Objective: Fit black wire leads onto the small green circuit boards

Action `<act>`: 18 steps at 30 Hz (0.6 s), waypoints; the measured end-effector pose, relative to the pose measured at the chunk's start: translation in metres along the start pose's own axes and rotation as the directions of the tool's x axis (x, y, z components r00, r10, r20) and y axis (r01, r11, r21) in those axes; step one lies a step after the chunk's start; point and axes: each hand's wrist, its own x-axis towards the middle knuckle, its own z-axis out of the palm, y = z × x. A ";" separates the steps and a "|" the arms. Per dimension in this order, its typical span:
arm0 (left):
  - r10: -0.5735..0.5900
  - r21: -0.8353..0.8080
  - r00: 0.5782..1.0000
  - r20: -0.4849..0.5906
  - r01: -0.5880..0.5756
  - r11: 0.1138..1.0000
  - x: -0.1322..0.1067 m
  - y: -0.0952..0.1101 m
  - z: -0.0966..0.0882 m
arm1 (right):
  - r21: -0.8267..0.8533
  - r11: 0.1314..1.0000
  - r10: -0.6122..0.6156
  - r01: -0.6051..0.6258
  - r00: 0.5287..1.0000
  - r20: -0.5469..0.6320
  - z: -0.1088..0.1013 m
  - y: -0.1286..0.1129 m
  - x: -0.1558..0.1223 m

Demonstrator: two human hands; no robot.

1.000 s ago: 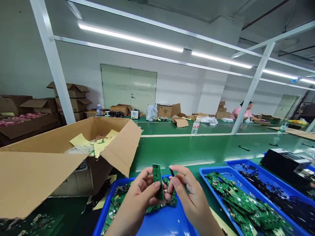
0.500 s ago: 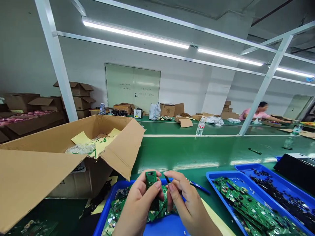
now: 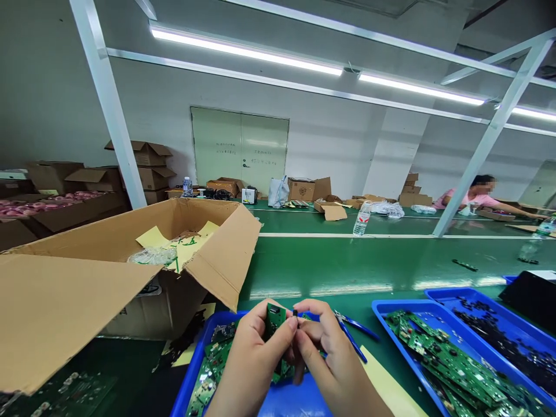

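Observation:
My left hand (image 3: 256, 359) grips a small green circuit board (image 3: 273, 317) upright above a blue tray (image 3: 295, 399) of similar boards. My right hand (image 3: 330, 359) pinches a tiny black part (image 3: 295, 313) right against the board's edge. Both hands are closed and touch each other over the tray, low in the middle of the view.
A large open cardboard box (image 3: 130, 266) stands at left. Two more blue trays, one with green boards (image 3: 438, 359) and one with black parts (image 3: 499, 336), lie at right. Blue-handled pliers (image 3: 354, 333) rest by the tray. A water bottle (image 3: 362, 219) and a co-worker (image 3: 478, 194) are beyond the green belt.
The hands have come lower and closer together; the black part now meets the board. The view has swung a little to the left.

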 end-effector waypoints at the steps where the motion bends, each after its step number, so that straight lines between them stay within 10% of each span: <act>1: 0.022 0.018 1.000 0.004 -0.022 1.000 0.000 0.000 -0.001 | -0.019 1.000 -0.008 0.008 1.000 -0.013 -0.003 0.000 0.001; 11: -0.188 -0.061 0.956 0.225 0.206 0.977 0.000 -0.006 0.001 | -0.411 0.912 -0.086 -0.006 0.975 -0.206 -0.041 -0.015 0.006; 18: -0.090 0.024 0.983 0.159 0.088 0.996 -0.008 0.001 -0.002 | -0.579 0.810 -0.310 0.088 0.904 -0.296 -0.052 -0.021 -0.002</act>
